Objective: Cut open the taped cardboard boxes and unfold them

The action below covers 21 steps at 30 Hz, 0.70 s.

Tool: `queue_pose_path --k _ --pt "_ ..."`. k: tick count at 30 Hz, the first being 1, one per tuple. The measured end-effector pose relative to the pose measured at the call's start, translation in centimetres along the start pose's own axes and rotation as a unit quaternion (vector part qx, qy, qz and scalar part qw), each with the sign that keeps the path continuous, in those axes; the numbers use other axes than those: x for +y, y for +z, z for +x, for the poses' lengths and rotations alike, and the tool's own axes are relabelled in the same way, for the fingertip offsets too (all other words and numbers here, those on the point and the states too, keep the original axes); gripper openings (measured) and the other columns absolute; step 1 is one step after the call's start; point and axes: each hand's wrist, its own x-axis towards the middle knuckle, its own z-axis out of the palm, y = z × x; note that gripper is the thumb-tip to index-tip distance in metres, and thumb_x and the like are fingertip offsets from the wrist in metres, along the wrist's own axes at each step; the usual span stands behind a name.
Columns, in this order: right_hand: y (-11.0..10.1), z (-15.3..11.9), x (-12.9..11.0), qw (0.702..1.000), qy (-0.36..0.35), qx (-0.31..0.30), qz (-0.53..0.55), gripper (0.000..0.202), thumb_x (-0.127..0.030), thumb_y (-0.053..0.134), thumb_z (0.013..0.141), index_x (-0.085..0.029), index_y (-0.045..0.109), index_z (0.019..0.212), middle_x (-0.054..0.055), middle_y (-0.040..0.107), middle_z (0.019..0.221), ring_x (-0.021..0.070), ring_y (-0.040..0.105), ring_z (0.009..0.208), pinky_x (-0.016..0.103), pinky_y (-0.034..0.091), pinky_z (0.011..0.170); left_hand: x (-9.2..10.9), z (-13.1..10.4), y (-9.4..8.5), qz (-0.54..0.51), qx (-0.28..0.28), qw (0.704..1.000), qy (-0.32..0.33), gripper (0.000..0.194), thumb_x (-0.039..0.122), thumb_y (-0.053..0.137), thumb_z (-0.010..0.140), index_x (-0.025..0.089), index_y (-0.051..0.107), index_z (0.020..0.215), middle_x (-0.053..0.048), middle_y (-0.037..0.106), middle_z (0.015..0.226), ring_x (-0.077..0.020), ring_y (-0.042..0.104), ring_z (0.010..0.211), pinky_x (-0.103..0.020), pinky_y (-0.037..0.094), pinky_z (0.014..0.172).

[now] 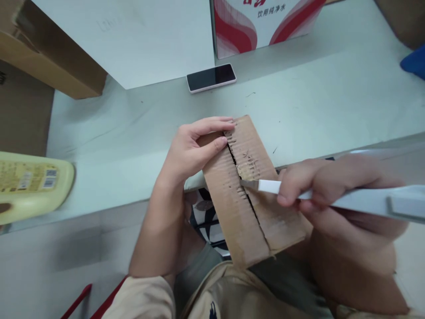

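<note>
Head view: two bare hands meet over the near edge of a pale bench (pixel 332 93), a small cardboard box (pixel 222 190) between them.
Box position: far end above the bench's near edge, near end out over the person's lap; whether it touches the bench cannot be told.
Box top: two flaps meet at a dark seam (pixel 251 206) running lengthwise, with short crosswise marks on either side.
Left hand (pixel 192 148): grip grasping the far end of the box, thumb pressed on top beside the seam, fingers laid across the end.
Right hand (pixel 332 181): grip clenched around the white handle of a knife (pixel 358 199).
Blade (pixel 250 184): metal tip at the seam, about midway along the box.
Phone (pixel 211 78): lying dark screen up toward the bench's far edge, just beside the foot of a large white box (pixel 156 40).
Red-and-white carton (pixel 265 26): at the far edge, right of the white box.
Brown carton (pixel 89 82): toward the far left corner.
Yellow bottle (pixel 63 181): by the near left corner, partly out of view.
Blue object (pixel 416 62): at the right side, mostly cut off.
</note>
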Motion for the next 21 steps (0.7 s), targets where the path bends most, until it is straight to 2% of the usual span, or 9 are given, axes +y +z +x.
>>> queue_pose_path --k 3,8,11,15,18,21 --pt "-0.03 -0.03 0.17 1.000 -0.007 -0.008 -0.005 0.022 -0.004 0.069 0.082 -0.025 0.062 0.083 0.002 0.073 0.079 0.0177 0.067 0.062 0.033 0.053 0.054 0.07 0.01 0.05 -0.011 -0.002 1.000 0.001 0.025 0.046 0.078 0.085 0.028 0.083 0.101 -0.008 0.078 0.123 -0.0290 0.071 0.121 -0.048 0.055 0.113" --pt "0.24 -0.37 0.34 1.000 -0.016 0.014 0.011 0.025 -0.003 0.066 0.081 -0.027 0.060 0.084 0.001 0.073 0.078 0.0166 0.064 0.060 0.032 0.051 0.049 0.27 0.05 0.14 -0.014 -0.002 1.000 -0.011 0.032 0.054 0.077 0.086 0.026 0.081 0.101 -0.008 0.078 0.122 -0.0282 0.070 0.121 -0.046 0.057 0.110" --pt "0.17 -0.43 0.49 1.000 -0.025 0.000 0.002 0.025 -0.005 0.068 0.081 -0.029 0.060 0.085 0.001 0.074 0.078 0.0178 0.064 0.058 0.033 0.052 0.045 0.28 0.06 0.18 -0.015 0.000 1.000 -0.005 0.031 0.053 0.076 0.086 0.026 0.081 0.101 -0.008 0.078 0.120 -0.0271 0.071 0.121 -0.044 0.057 0.109" --pt "-0.10 -0.20 0.79 0.998 -0.049 0.022 -0.013 0.023 -0.007 0.070 0.082 -0.028 0.060 0.082 0.001 0.071 0.073 0.0184 0.063 0.057 0.033 0.052 0.045 0.18 0.09 0.19 -0.016 0.001 1.000 0.003 0.027 0.050 0.077 0.087 0.026 0.081 0.099 -0.008 0.079 0.118 -0.0265 0.070 0.121 -0.044 0.057 0.110" --pt "-0.32 0.00 0.97 0.999 -0.049 -0.016 0.001 0.023 -0.005 0.070 0.081 -0.026 0.061 0.085 0.002 0.073 0.078 0.0176 0.065 0.059 0.032 0.052 0.048 0.10 0.11 0.20 -0.009 0.005 1.000 0.002 0.028 0.050 0.077 0.086 0.025 0.080 0.099 -0.008 0.079 0.118 -0.0280 0.070 0.122 -0.046 0.056 0.111" --pt "-0.36 0.03 0.88 0.999 -0.037 -0.028 0.003 0.024 -0.004 0.070 0.079 -0.025 0.061 0.084 0.001 0.072 0.078 0.0181 0.067 0.060 0.034 0.054 0.052 0.08 0.11 0.21 -0.008 0.006 1.000 -0.003 0.026 0.046 0.077 0.086 0.024 0.080 0.099 -0.008 0.078 0.118 -0.0283 0.070 0.123 -0.045 0.056 0.111"
